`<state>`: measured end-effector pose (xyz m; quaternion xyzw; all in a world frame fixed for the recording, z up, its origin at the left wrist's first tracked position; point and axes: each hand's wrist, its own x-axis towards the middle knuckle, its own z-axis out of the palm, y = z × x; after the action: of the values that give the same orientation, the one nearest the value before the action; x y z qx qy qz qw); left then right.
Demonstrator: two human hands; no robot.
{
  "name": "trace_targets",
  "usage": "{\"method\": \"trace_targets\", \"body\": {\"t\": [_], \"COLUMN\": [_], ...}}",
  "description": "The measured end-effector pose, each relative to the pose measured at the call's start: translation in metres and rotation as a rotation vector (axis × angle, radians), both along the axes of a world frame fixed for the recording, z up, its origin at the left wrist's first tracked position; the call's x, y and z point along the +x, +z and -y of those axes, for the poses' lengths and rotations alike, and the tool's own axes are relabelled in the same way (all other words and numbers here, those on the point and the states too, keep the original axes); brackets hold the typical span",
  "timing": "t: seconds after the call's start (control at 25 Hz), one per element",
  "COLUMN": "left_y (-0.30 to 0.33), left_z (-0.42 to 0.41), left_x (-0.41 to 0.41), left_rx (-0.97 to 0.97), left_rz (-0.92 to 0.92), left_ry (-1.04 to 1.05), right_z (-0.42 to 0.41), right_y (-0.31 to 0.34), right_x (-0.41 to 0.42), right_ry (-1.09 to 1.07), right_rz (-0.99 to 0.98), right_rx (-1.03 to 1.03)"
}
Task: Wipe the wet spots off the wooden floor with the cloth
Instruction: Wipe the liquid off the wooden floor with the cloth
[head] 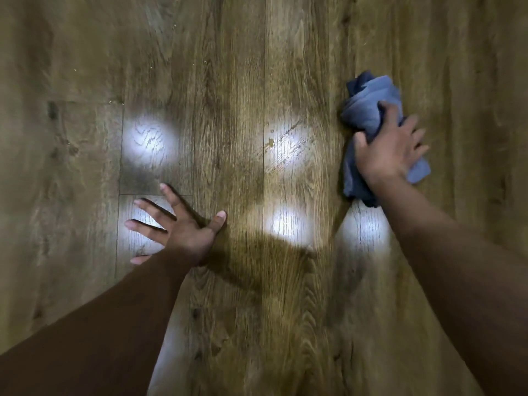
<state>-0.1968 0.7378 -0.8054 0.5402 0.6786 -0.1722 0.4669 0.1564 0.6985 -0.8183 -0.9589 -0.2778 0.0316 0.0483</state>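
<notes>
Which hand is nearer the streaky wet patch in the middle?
Right. The right hand, pressing the cloth, sits just beside the wet patch; the left hand is spread lower left, farther off.

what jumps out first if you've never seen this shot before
The bright white glare patches across the middle of the wooden floor catch the eye first. Next is the crumpled blue cloth at right, pressed to the boards under the right hand. The left hand lies spread, fingers splayed, on the floor at lower left.
</notes>
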Motion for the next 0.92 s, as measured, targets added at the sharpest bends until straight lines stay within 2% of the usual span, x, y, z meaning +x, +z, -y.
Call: {"method": "trace_targets", "body": {"t": [0.12, 0.28, 0.36, 0.44, 0.56, 0.64, 0.8, 0.92], "left_y": [-0.002, -0.01, -0.012, -0.013, -0.009, -0.005, 0.001, -0.002], "left_z": [-0.001, 0.0, 0.002, 0.004, 0.003, 0.003, 0.006, 0.004], "left_x": [-0.002, -0.004, -0.002, -0.002, -0.003, -0.003, 0.006, 0.003], "left_rx": [0.003, 0.065, 0.106, 0.132, 0.1, 0.076, 0.08, 0.092], "left_rz": [0.002, -0.01, -0.036, -0.062, -0.028, -0.046, -0.123, -0.112], "left_ry": [0.018, 0.023, 0.054, 0.062, 0.017, 0.002, 0.008, 0.013], "right_z": [0.003, 0.054, 0.084, 0.093, 0.07, 0.038, -0.021, -0.033], "right_y": [0.0, 0.001, 0.003, 0.003, 0.005, 0.002, 0.001, 0.0], "right_x": [-0.051, -0.178, -0.22, -0.221, -0.163, -0.103, -0.017, -0.034], "right_ry": [0.04, 0.469, 0.612, 0.717, 0.844, 0.734, 0.217, 0.179], "right_rz": [0.063, 0.022, -0.045, -0.071, 0.017, 0.084, 0.024, 0.056], "right_rx": [-0.021, -0.029, -0.015, 0.022, -0.018, -0.061, -0.01, -0.01]}}
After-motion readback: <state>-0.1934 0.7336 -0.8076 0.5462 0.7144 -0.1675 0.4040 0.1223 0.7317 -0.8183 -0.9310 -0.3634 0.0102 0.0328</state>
